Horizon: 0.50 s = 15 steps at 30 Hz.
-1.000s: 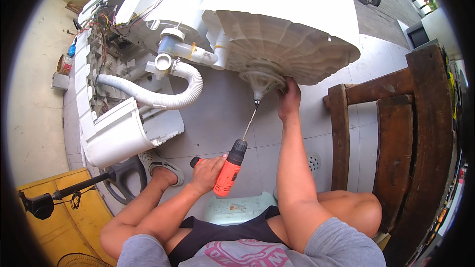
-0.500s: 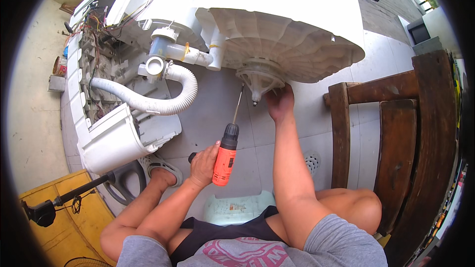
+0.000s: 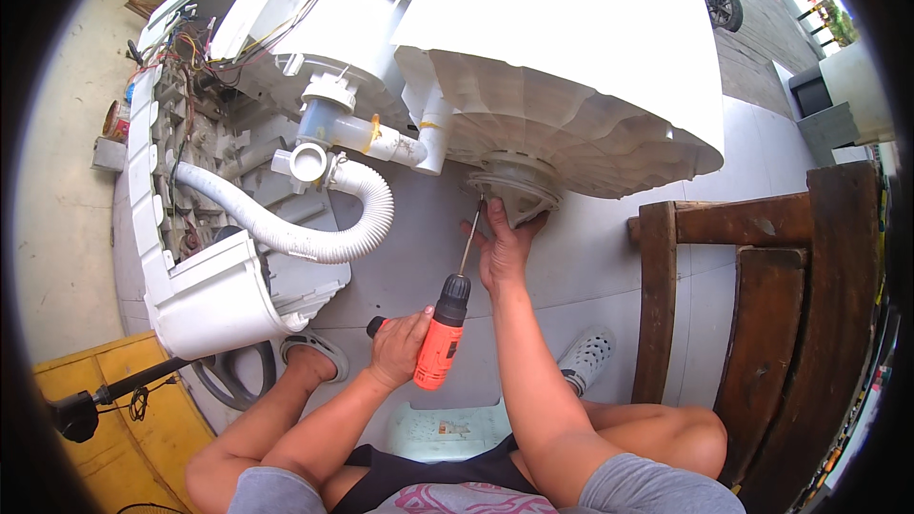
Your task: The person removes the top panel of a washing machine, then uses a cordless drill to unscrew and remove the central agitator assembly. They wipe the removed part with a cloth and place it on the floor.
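My left hand point(image 3: 398, 350) is closed round an orange and black cordless drill point(image 3: 440, 354). From its chuck a long screwdriver bit point(image 3: 469, 246) points up to the left edge of a ribbed white hub point(image 3: 533, 192), its tip close to my right fingers. That hub sits in the middle of a white washing machine tub's fluted underside point(image 3: 609, 148), with the tub tipped on its side. My right hand point(image 3: 506, 252) grips the hub from below, thumb in front and fingers partly behind. The hub's central shaft is hidden by this hand.
White drain pipes point(image 3: 390, 145) and a corrugated hose point(image 3: 367, 228) hang left of the tub. An opened white cabinet base point(image 3: 214, 290) with loose wires point(image 3: 195, 46) stands beyond them. A dark wooden bench point(image 3: 657, 305) is at right; a pale green stool point(image 3: 447, 428) is beneath me.
My right hand has shifted leftward across the hub's front, covering the shaft. The drill's bit tip now meets the hub's edge beside that hand. The whole scene sits lower in view.
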Available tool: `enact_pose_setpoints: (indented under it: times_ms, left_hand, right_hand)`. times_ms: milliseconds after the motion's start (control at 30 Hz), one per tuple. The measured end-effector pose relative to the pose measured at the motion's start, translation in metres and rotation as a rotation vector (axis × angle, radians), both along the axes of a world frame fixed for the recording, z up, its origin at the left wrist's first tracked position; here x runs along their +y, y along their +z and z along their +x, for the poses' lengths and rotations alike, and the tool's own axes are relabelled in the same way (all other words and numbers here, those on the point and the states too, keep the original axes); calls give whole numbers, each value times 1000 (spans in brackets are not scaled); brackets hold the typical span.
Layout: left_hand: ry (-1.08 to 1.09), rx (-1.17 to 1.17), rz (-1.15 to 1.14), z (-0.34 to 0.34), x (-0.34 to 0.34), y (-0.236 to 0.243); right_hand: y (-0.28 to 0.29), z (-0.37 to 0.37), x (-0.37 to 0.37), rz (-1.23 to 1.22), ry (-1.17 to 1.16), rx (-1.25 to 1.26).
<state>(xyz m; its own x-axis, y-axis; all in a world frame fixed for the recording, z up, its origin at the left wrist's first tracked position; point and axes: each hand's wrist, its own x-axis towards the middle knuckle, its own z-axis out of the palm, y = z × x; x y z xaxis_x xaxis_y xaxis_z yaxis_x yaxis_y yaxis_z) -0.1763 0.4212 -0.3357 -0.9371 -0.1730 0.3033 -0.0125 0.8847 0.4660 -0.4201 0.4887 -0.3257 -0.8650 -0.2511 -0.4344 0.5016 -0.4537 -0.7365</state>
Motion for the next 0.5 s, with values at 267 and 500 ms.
enact_pose_setpoints:
  times_ms: [267, 500]
  left_hand:
    - [89, 42, 18, -27, 8, -8]
    - [117, 85, -38, -35, 13, -15]
  right_hand:
    - [-3, -9, -8, 510, -108, 288]
    - [-3, -5, -12, 370, -129, 151]
